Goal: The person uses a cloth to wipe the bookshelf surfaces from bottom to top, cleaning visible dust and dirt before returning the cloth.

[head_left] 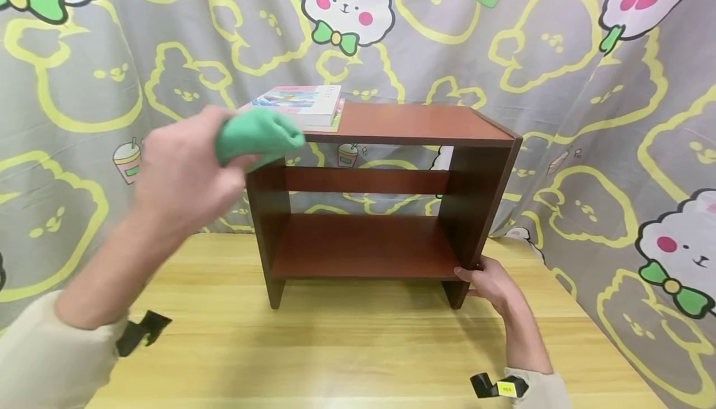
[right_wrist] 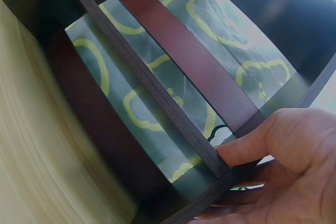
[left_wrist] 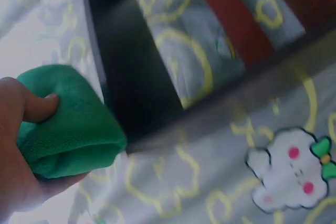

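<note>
A folded green cloth (head_left: 254,134) is gripped in my left hand (head_left: 181,166), raised in front of the upper left corner of a small brown wooden shelf (head_left: 363,244). In the left wrist view the thumb presses on the cloth (left_wrist: 73,119), and the shelf's dark side lies just beyond it. My right hand (head_left: 492,284) holds the shelf's right side panel low down. From the right wrist view, its thumb (right_wrist: 247,148) lies on the edge of the lower board, with the fingers behind the panel.
Books (head_left: 304,104) lie stacked on the left of the shelf's top. The shelf stands on a light wooden table (head_left: 347,353). Behind and to the right hangs a grey curtain (head_left: 537,55) with cartoon prints.
</note>
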Available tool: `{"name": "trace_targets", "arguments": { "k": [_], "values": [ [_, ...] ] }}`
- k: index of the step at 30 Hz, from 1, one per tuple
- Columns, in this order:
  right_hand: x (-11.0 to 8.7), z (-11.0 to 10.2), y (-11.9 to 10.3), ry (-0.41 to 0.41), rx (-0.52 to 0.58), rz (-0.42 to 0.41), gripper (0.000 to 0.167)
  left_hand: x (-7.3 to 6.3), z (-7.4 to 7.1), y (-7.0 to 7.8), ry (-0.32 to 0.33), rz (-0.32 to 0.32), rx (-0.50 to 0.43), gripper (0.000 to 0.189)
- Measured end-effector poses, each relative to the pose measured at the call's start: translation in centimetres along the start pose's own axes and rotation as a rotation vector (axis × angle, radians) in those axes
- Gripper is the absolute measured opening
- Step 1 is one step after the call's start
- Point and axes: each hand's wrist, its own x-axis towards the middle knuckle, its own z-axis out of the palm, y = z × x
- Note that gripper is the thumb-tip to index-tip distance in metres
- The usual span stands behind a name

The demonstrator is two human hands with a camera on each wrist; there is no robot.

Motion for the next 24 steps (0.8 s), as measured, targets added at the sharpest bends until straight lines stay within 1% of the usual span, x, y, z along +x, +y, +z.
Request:
{"name": "trace_targets", "arguments": {
  "k": [1,3,5,8,10,11,13,14,17,19,21,22,24],
  "values": [
    [0.0,0.0,0.0,0.001,0.002,0.001,0.06,0.0,0.6,0.9,0.011,0.051,-0.006,0.035],
    [0.0,-0.1,0.1,-0.005,0.005,0.003,0.06,0.1,2.0,2.6,0.025,0.175,-0.007,0.037],
    [0.0,-0.1,0.1,-0.011,0.008,0.001,0.06,0.5,3.8,4.2,0.042,0.33,-0.015,0.037],
    [0.0,-0.2,0.1,-0.022,0.012,-0.007,0.061,1.6,6.6,7.0,0.082,0.568,-0.02,0.036],
    [0.1,-0.2,0.1,-0.028,0.01,-0.012,0.061,2.5,8.2,8.9,0.107,0.683,-0.006,0.035],
    [0.2,-0.2,0.1,-0.031,0.011,-0.013,0.061,3.0,9.1,9.9,0.119,0.725,-0.002,0.034],
    [0.3,-0.4,0.1,-0.04,0.002,-0.017,0.061,3.9,10.6,12.2,0.149,0.79,0.045,0.034],
    [0.3,-0.5,0.1,-0.045,-0.002,-0.016,0.062,4.4,11.4,13.4,0.161,0.811,0.082,0.037],
    [0.3,-0.8,0.1,-0.061,-0.019,-0.015,0.063,5.5,13.8,17.1,0.187,0.856,0.177,0.048],
    [0.3,-1.0,0.1,-0.075,-0.024,-0.011,0.065,5.9,15.5,19.3,0.185,0.886,0.243,0.054],
    [0.2,-1.1,0.2,-0.083,-0.026,-0.014,0.065,6.1,17.3,20.9,0.178,0.909,0.284,0.058],
    [0.1,-1.1,0.2,-0.082,-0.022,-0.015,0.065,6.2,18.1,21.4,0.163,0.917,0.294,0.059],
    [0.0,-1.1,0.3,-0.076,-0.012,-0.017,0.064,6.0,19.6,21.8,0.123,0.938,0.315,0.062]
  ]
}}
